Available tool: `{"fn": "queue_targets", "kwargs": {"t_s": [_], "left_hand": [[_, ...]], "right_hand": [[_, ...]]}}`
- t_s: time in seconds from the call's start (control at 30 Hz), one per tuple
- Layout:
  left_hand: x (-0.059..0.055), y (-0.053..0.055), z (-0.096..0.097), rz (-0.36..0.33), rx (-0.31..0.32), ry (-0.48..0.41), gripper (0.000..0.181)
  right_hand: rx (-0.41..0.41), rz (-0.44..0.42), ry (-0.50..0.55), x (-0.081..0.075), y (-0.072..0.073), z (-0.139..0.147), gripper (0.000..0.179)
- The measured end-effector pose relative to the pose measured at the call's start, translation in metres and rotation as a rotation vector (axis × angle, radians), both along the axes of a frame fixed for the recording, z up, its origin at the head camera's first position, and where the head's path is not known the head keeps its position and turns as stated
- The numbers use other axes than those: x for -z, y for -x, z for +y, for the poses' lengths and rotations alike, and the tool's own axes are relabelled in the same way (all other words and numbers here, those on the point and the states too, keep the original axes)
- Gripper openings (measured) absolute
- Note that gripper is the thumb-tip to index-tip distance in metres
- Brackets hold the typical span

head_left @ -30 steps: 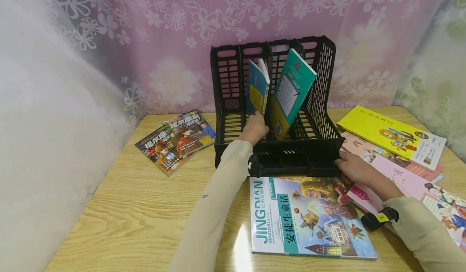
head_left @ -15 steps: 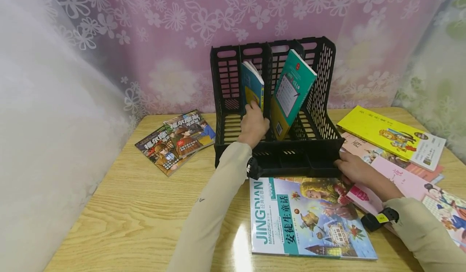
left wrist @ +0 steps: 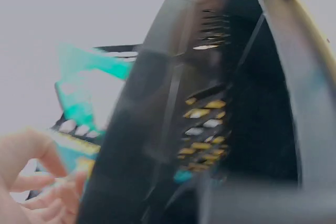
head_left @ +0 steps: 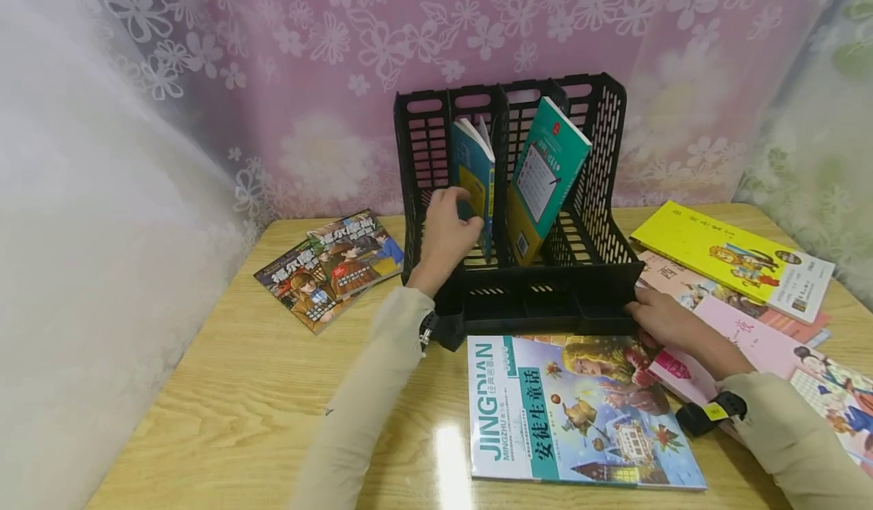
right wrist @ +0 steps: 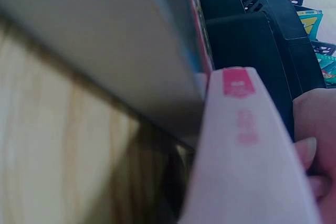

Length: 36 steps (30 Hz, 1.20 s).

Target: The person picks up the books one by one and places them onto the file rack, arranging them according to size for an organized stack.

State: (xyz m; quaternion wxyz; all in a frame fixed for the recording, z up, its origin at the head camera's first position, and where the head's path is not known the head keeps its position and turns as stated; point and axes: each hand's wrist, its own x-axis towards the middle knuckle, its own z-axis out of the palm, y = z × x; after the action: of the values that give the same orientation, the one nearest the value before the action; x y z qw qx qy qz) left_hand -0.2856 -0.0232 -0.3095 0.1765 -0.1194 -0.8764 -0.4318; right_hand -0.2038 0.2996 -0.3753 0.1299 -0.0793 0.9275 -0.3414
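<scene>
Blue book [head_left: 474, 160] standing in black rack [head_left: 546, 280] — left hand [head_left: 446, 233] loose beside it, right hand [head_left: 667, 320] gripping rack.

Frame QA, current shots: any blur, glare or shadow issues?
Head: fairly sharp, but bright glare on the table left of the big book. Left wrist: rack blurred, teal book smeared and washed out, left hand soft. Right wrist: pink book soft, dark shadow on the wood.

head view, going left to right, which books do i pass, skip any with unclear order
Two overlapping illustrated booklets, blue-and-yellow book, teal book, yellow book.
</scene>
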Motion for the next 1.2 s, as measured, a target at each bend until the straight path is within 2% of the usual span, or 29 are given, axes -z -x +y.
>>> {"fn": "queue_targets", "kwargs": {"t_s": [0.07,0.13,0.2,0.27,0.33,0.4,0.47,0.53,0.63,0.7,0.77,0.87,0.93,1.0,1.07,1.2], "left_hand": [[-0.001,-0.003,-0.018,0.083,-0.019,-0.122,0.026],[-0.002,-0.001,-0.039,0.131,-0.075,-0.177,0.021],[0.000,0.002,-0.062,0.107,-0.142,-0.184,0.021],[0.005,0.006,-0.086,0.004,-0.224,-0.121,0.025],[0.015,0.009,-0.109,-0.153,-0.302,-0.026,0.040],[0.029,0.011,-0.126,-0.343,-0.365,0.072,0.054],[0.047,0.011,-0.135,-0.502,-0.388,0.156,0.069],[0.064,0.009,-0.139,-0.595,-0.391,0.211,0.080],[0.079,0.006,-0.139,-0.615,-0.393,0.254,0.093],[0.077,0.004,-0.138,-0.591,-0.413,0.252,0.099],[0.070,0.006,-0.138,-0.576,-0.435,0.267,0.105],[0.054,0.010,-0.140,-0.604,-0.462,0.314,0.113],[0.045,0.013,-0.141,-0.645,-0.482,0.344,0.122],[0.040,0.017,-0.144,-0.692,-0.484,0.317,0.129],[0.038,0.020,-0.150,-0.731,-0.475,0.251,0.132],[0.045,0.024,-0.169,-0.768,-0.389,0.085,0.112]], "right_hand": [[-0.001,0.000,0.001,-0.001,0.000,0.001,0.028],[-0.001,0.002,-0.008,-0.001,0.000,0.002,0.027],[0.002,0.003,-0.009,-0.001,0.001,0.003,0.027],[0.004,-0.005,-0.010,0.001,0.001,0.003,0.027],[0.008,-0.015,-0.012,0.002,0.000,0.004,0.028],[0.013,-0.021,-0.014,0.003,0.000,0.004,0.028],[0.015,-0.026,-0.017,0.004,-0.001,0.004,0.028],[0.012,-0.025,-0.021,0.004,-0.001,0.003,0.028],[0.003,-0.019,-0.015,0.003,0.000,0.000,0.028],[0.002,-0.020,-0.013,0.002,0.001,-0.002,0.030],[0.007,-0.018,-0.010,0.001,0.001,-0.003,0.029],[0.022,-0.026,-0.019,-0.002,0.002,-0.004,0.032],[0.029,-0.030,-0.024,-0.003,0.002,-0.004,0.032],[0.033,-0.036,-0.029,-0.003,0.002,-0.004,0.033],[0.036,-0.042,-0.030,-0.003,0.002,-0.003,0.032],[0.041,-0.052,-0.028,-0.001,0.000,-0.002,0.031]]}}
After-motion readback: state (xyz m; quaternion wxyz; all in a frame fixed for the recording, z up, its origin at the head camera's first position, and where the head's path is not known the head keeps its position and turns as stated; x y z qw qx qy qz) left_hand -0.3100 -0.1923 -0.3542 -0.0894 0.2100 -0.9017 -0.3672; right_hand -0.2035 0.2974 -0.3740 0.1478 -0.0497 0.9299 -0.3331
